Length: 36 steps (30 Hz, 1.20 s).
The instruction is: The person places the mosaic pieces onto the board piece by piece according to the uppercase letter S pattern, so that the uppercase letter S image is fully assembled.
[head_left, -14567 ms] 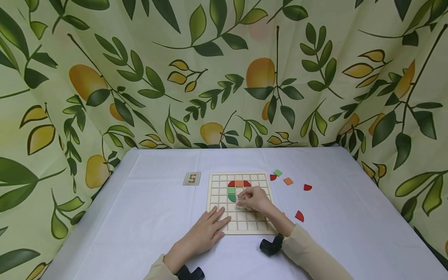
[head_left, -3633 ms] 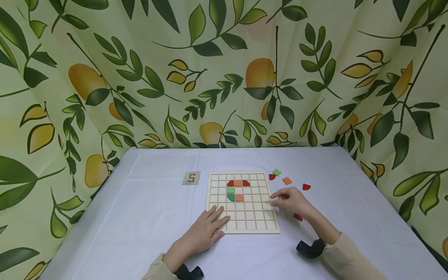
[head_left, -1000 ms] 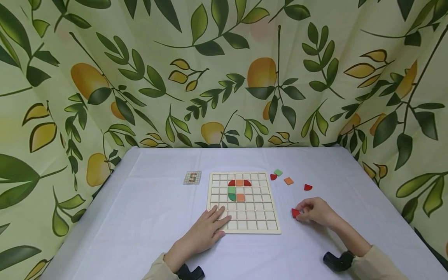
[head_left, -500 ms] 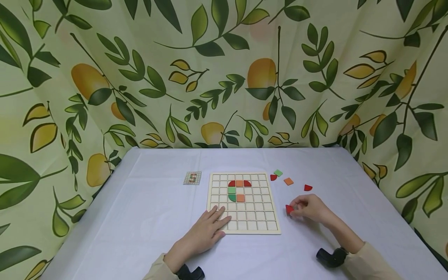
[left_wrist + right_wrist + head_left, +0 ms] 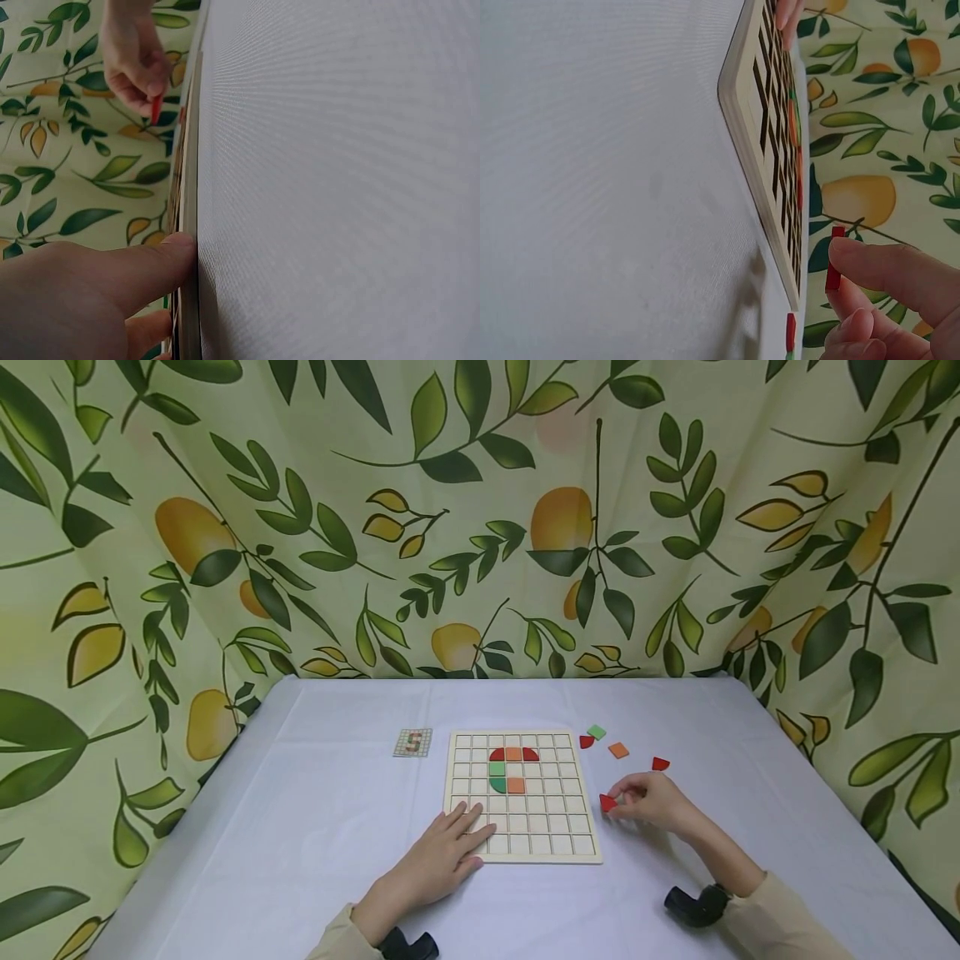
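My left hand point(image 5: 431, 852) rests with spread fingers on the near left corner of the wooden grid board point(image 5: 540, 820). In the left wrist view, the thumb point(image 5: 169, 259) lies against the board's edge. My right hand point(image 5: 658, 802) pinches a red quarter-circle tile point(image 5: 607, 804) between thumb and fingers, just right of the board. In the right wrist view, the red tile point(image 5: 834, 262) is edge-on and raised above the tabletop. Set in the grid are two red quarter-circles, two orange squares point(image 5: 516, 786), a light green square point(image 5: 497, 768) and a dark green quarter-circle point(image 5: 498, 785).
Beyond the right hand lie a loose red quarter-circle point(image 5: 660, 764), an orange square point(image 5: 618, 749), a green square point(image 5: 596, 732) and another red piece point(image 5: 587, 742). A small gridded pattern card point(image 5: 412, 742) lies left of the board. Leaf-printed cloth hangs behind the table.
An orange square now sits beside the dark green quarter-circle. Since then my right hand has picked up a red quarter-circle from the right and carried it left toward the board. The left hand stays put.
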Tool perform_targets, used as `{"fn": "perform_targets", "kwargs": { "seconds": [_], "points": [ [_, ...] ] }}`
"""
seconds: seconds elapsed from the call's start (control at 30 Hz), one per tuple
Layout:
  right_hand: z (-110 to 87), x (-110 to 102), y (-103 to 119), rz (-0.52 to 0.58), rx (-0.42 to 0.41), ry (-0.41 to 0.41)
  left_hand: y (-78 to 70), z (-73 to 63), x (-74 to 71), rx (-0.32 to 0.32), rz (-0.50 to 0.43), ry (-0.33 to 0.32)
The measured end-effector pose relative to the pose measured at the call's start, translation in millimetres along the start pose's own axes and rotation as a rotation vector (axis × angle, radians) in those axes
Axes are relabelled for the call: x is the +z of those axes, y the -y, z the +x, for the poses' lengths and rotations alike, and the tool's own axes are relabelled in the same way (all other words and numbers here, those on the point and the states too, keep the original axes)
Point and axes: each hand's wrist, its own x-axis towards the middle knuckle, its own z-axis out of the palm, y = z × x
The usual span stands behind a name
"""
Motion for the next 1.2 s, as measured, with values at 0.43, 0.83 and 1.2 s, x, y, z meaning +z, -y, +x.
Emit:
{"fn": "perform_targets", "kwargs": {
  "seconds": [0.43, 0.83, 1.2],
  "points": [
    [4.5, 4.5, 8.4, 0.016, -0.015, 0.002, 0.3, 1.1, 0.0, -0.009, -0.004, 0.019],
    [11.8, 9.9, 15.0, 0.034, -0.051, 0.008, 0.2, 1.1, 0.2, -0.008, -0.015, 0.017],
    [19.4, 15.6, 21.1, 0.060, -0.042, 0.021, -0.5, 0.3, -0.7, 0.002, -0.006, 0.008]
  ]
}}
